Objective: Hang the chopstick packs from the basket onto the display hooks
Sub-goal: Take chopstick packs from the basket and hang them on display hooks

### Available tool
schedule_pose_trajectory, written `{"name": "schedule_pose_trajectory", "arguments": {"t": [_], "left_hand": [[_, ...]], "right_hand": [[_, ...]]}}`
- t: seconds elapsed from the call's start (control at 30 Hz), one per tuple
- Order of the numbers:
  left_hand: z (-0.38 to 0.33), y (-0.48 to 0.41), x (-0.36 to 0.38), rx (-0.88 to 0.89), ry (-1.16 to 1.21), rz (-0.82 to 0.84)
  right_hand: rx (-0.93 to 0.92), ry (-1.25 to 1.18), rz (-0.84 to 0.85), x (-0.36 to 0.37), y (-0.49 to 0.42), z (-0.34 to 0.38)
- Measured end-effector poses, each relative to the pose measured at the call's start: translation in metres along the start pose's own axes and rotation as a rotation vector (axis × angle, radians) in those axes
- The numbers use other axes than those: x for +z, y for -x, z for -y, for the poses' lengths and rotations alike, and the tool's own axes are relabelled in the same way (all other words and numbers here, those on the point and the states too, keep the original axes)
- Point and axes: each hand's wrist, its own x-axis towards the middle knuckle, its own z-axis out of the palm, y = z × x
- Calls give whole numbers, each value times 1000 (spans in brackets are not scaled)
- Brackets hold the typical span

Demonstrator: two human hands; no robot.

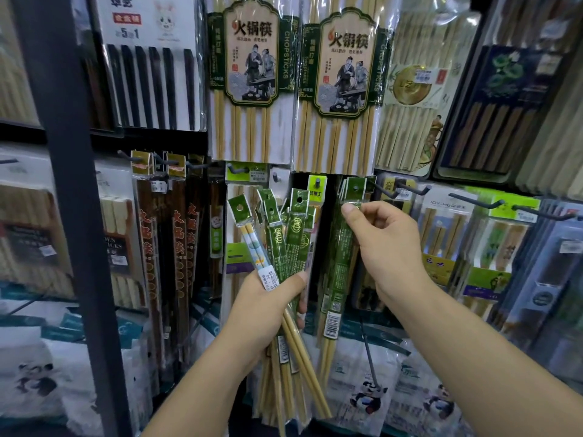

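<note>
**Wall display, upper row.** At 12 o'clock hang two large bamboo packs [252,74] [345,77]. Each card is printed 火锅筷, with CHOPSTICKS running down its right edge. At 11 o'clock is a white pack [148,58] of dark sticks, its card showing "5" and "1" and a rabbit drawing.

**Lower row.** At 3 o'clock a JOY-HER pack [443,216] hangs behind black display hooks [410,188].

**Left hand [271,299], 6 o'clock.** Fingers and thumb are curled round a fanned bundle of chopstick packs [293,244]. These are slim green sleeves with punched header holes. One white patterned pair [255,244] sits at the fan's 10 o'clock edge. A barcode sticker [272,275] lies just above the thumb (print too small to read). Bamboo tips jut below the fist toward 5 o'clock.

**Right hand [386,244], 3 o'clock of the bundle.** Thumb and forefinger pinch the green header of a few stacked green packs [339,263], and the other fingers are curled. The stack hangs straight down with a barcode label [331,324] near its foot. Its header hole sits at 9 o'clock of the nearest hook; I cannot tell whether it is threaded on.
</note>
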Motion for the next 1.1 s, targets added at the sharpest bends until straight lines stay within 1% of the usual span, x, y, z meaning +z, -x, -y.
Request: {"name": "schedule_pose_trajectory", "arguments": {"t": [0.47,0.6,0.73,0.83,1.1], "left_hand": [[-1,1,1,8,15,-23],[0,2,2,28,-16,-22],[1,1,2,22,-11,-30],[2,0,2,21,-17,-25],[5,-1,2,28,-5,-34]], "right_hand": [[17,57,8,1,-4,2],[57,23,19,1,-4,2],[71,61,32,1,-3,3],[96,57,17,2,-3,5],[91,139,-32,4,-15,-2]]}}
